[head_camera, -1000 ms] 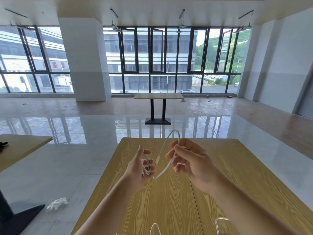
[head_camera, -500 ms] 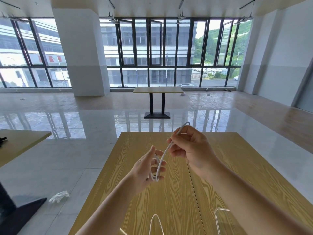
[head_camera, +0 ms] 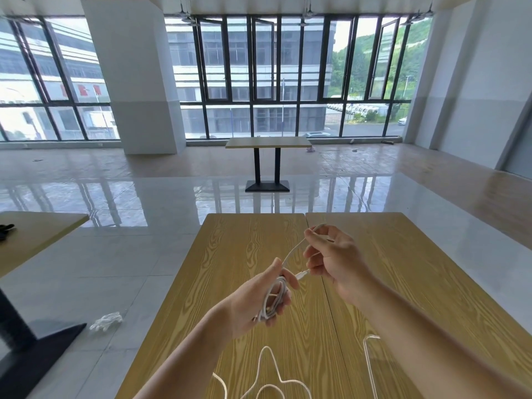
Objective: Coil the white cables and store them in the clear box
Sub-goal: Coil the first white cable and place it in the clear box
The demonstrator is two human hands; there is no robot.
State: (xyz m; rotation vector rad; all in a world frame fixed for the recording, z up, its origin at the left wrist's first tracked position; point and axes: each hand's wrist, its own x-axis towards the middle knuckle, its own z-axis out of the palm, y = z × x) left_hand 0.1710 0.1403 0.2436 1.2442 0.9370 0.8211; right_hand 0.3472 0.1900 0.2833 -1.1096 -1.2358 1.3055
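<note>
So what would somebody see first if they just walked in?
Two bare hands over the long yellow wooden table: the left hand grips a coiled thin white cable, while the right hand pinches its loose end. Behind stands a wall of tall black-framed windows.

Far tabletop (head_camera: 253,243) bare; loose cable (head_camera: 269,370) (near edge) obstructs.
</note>
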